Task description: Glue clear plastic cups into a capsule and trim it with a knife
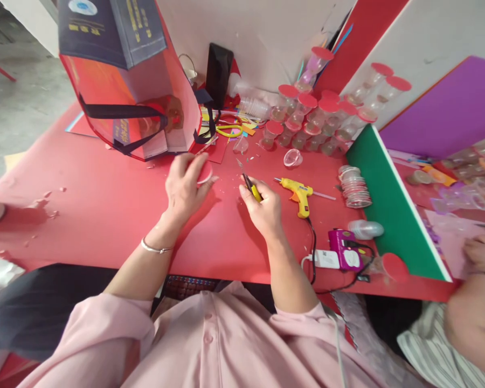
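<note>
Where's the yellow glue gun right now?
Head view, right of centre: the yellow glue gun lies on the red tabletop, between the right hand and the green divider panel.

On your counter (210,245): bag (125,81), rear left; glue gun (299,191), right of your right hand (265,209); divider (392,210), farther right.

We can make out yellow Chinese characters and a pale oval emblem on the big bag (113,83) and a small dark mark on the white adapter (326,259), but read none surely.
</note>
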Motion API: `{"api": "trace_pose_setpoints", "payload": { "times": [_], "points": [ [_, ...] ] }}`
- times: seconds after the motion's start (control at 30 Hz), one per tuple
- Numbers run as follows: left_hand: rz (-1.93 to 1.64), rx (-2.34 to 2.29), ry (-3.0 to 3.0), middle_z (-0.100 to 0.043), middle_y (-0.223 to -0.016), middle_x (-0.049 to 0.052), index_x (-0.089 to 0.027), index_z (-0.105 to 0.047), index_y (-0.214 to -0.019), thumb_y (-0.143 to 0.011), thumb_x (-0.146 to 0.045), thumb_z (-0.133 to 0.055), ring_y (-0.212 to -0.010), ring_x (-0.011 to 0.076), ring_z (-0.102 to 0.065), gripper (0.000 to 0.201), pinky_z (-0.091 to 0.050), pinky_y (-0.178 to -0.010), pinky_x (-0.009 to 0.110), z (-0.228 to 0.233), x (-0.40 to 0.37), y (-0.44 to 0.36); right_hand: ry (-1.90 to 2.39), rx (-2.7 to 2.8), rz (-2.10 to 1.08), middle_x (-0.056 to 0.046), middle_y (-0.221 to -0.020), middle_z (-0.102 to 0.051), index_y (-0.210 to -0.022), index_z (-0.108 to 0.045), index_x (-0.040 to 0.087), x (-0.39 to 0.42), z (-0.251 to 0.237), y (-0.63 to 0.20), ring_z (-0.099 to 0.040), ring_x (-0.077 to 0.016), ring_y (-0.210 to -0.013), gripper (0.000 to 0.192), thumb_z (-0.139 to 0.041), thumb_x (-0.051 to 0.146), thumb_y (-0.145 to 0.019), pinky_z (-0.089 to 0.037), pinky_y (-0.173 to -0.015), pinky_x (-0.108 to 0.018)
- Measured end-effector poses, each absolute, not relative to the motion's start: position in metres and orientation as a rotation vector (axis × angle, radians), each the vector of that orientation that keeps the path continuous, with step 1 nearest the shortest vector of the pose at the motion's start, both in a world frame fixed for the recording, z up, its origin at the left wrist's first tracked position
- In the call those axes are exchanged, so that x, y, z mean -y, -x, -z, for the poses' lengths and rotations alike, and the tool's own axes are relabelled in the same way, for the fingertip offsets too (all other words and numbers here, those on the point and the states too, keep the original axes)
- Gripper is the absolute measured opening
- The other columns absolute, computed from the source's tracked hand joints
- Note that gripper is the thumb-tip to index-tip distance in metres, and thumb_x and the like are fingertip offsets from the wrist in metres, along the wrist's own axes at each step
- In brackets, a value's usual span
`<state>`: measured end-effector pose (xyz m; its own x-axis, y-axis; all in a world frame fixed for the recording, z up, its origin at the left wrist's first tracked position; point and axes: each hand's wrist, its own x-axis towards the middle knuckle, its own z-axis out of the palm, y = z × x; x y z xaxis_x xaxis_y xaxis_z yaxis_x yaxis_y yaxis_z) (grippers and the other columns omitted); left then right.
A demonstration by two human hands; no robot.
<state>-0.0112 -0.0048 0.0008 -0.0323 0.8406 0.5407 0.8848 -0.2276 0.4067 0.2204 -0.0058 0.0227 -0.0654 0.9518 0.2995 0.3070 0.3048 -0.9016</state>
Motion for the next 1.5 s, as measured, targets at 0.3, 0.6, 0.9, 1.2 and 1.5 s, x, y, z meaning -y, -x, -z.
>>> {"api": "trace_pose_setpoints", "payload": {
  "times": [0.3, 0.6, 0.9, 1.2, 1.5],
  "points": [
    [1.077, 2.069, 2.071, -0.069, -0.124, 0.015, -0.024, -0.068, -0.140, -0.108, -0.057, -0.049, -0.113, 0.0301, -0.068, 0.049, -0.054, -0.093, 0.039, -0.006, 0.007, 0.008, 1.200, 1.608, -0.793, -0.006, -0.112, -0.083, -0.117, -0.082, 0.028, 0.006, -0.020, -0.220, -0.077, -0.0242, -0.106, 0.029, -0.069, 0.045, -0.098, -0.061, -0.102, -0.039],
    [1.146, 2.001, 2.058, -0.058, -0.146, 0.022, -0.020, -0.053, -0.157, -0.104, -0.052, -0.056, -0.134, 0.0363, -0.060, 0.062, -0.054, -0.104, 0.044, -0.006, 0.003, 0.016, 1.184, 1.612, -0.784, -0.006, -0.112, -0.082, -0.117, -0.082, 0.027, 0.006, -0.020, -0.219, -0.077, -0.0240, -0.106, 0.029, -0.069, 0.044, -0.098, -0.060, -0.102, -0.039],
    [1.302, 1.839, 2.013, -0.058, -0.154, 0.019, -0.027, -0.051, -0.158, -0.101, -0.051, -0.064, -0.147, 0.0384, -0.054, 0.064, -0.044, -0.121, 0.055, -0.004, 0.002, 0.019, 1.189, 1.606, -0.776, -0.006, -0.113, -0.082, -0.117, -0.081, 0.028, 0.005, -0.020, -0.220, -0.077, -0.0240, -0.107, 0.029, -0.069, 0.045, -0.097, -0.060, -0.101, -0.039],
    [1.423, 1.961, 1.957, -0.058, -0.149, 0.018, -0.025, -0.056, -0.153, -0.103, -0.049, -0.057, -0.137, 0.0338, -0.061, 0.055, -0.056, -0.109, 0.047, -0.003, -0.004, 0.018, 1.175, 1.626, -0.764, -0.007, -0.111, -0.082, -0.117, -0.081, 0.027, 0.007, -0.022, -0.220, -0.077, -0.0241, -0.105, 0.029, -0.067, 0.046, -0.099, -0.060, -0.100, -0.039],
    [0.979, 2.074, 2.111, -0.070, -0.133, 0.014, -0.025, -0.066, -0.134, -0.092, -0.044, -0.071, -0.118, 0.0328, -0.071, 0.046, -0.059, -0.090, 0.041, 0.002, -0.002, 0.019, 1.169, 1.625, -0.762, -0.006, -0.110, -0.081, -0.117, -0.081, 0.028, 0.008, -0.024, -0.221, -0.077, -0.0233, -0.104, 0.028, -0.068, 0.044, -0.099, -0.059, -0.099, -0.038]
  ]
}}
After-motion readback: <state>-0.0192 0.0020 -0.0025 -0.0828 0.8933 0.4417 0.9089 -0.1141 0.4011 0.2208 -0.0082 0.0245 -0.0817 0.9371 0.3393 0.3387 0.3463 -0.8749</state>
